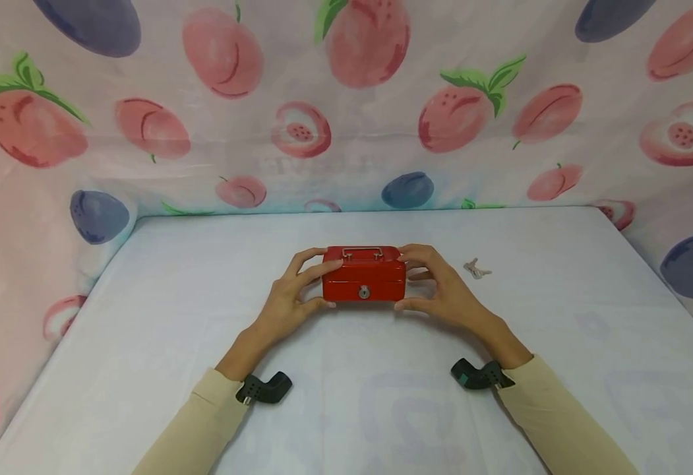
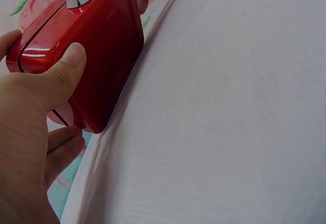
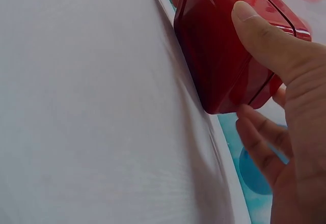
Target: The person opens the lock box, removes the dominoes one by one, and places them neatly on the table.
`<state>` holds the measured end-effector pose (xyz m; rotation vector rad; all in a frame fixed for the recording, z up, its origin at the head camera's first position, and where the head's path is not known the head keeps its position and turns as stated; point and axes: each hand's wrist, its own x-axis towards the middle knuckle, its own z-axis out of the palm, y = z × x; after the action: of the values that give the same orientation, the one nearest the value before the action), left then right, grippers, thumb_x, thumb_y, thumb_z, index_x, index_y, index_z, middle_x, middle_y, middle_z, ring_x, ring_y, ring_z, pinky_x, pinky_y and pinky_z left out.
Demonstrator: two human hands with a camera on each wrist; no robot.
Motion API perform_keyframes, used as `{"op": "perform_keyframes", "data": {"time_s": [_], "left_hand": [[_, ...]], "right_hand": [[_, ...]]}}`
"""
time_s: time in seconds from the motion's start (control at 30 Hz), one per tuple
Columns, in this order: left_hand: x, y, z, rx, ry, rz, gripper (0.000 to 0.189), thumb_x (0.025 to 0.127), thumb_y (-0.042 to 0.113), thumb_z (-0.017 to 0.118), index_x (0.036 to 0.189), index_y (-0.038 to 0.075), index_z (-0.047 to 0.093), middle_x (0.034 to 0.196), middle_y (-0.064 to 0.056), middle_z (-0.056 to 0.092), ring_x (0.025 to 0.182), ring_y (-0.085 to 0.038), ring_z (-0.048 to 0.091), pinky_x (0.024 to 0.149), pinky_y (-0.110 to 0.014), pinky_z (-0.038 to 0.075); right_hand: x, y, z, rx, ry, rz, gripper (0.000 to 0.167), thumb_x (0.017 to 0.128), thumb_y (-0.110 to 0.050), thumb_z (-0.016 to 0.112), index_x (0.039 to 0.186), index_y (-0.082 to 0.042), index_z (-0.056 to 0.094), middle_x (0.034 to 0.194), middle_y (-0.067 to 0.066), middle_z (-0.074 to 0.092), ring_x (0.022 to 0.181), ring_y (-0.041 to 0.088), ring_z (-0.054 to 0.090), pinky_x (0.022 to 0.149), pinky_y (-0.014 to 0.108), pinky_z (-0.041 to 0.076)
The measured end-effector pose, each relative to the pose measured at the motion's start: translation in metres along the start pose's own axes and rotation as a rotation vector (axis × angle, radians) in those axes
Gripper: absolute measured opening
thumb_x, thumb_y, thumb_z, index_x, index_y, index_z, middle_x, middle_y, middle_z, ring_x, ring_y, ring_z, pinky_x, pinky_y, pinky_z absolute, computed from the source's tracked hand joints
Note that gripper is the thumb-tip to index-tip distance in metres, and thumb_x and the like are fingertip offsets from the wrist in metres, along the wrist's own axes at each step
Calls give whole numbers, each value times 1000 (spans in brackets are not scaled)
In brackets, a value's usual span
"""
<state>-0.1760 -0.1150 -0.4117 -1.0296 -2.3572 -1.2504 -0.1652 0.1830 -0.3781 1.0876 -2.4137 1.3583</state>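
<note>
A small red cash box (image 1: 364,274) with a silver lock on its front and a thin metal handle folded on its lid is held between both hands at the middle of the table. My left hand (image 1: 287,297) grips its left end, thumb (image 2: 71,63) on the front face and fingers along the side and lid edge. The right hand (image 1: 444,284) grips the opposite end, its thumb (image 3: 260,35) near the lower front corner. In the wrist views the lid seam looks closed and the box's underside edge is close against the white cloth.
A few small keys (image 1: 477,268) lie on the white-covered table (image 1: 346,409) to the right of the right hand. Behind the table and at its sides hangs a fruit-print cloth (image 1: 346,132). Dark wrist-worn cameras (image 1: 266,388) stick out inward from both sleeves.
</note>
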Motion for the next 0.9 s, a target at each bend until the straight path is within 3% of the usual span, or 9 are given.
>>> {"op": "perform_keyframes", "data": {"time_s": [0.17,0.7,0.9], "left_hand": [[0,0,0,4,6,1,73,72,8,83,136,25,52,142,-10,38,116,-27,56,92,-37,49],[-1,-2,2,-39,37,18,75,74,6,80,139,25,48,141,-11,41,123,-28,49,95,-36,47],[0,-1,2,-73,59,23,74,74,3,80,139,19,49,140,-12,44,123,-27,49,92,-38,48]], "right_hand": [[1,-10,-2,3,33,-25,74,62,6,86,124,7,46,129,27,46,115,33,50,80,54,51],[-2,-7,1,2,81,-42,69,64,8,84,124,6,48,130,26,47,121,33,45,85,57,49],[-2,-6,2,13,87,-54,69,65,8,83,125,5,47,131,26,47,123,34,44,85,58,48]]}}
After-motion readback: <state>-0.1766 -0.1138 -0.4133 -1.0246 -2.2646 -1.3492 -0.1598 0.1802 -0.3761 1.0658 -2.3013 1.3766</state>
